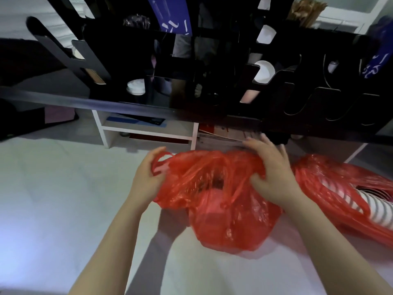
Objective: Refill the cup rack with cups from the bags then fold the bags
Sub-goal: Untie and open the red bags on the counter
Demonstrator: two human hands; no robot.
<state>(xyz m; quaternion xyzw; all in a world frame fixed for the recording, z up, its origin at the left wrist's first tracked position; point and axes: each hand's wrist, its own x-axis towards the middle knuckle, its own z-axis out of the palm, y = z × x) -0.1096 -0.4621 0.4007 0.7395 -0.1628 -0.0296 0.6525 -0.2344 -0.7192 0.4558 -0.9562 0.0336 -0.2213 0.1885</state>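
A crumpled red plastic bag point(221, 201) hangs in front of me above the pale floor. My left hand point(146, 175) grips its left handle loops. My right hand point(272, 173) clutches the bag's right rim, fingers partly spread over it. What is inside the bag is hidden. A second red bag point(331, 184) lies on the floor to the right, with a stack of white paper cups point(365, 203) showing at its mouth. The black cup rack point(191, 67) stands ahead on a dark counter, with white cups point(263, 71) in some slots.
A white shelf unit point(148, 130) with flat items stands under the counter edge point(85, 101). Brown sticks point(306, 9) and blue packets point(170, 13) sit at the rack's top. Pale floor point(63, 188) spreads to the left.
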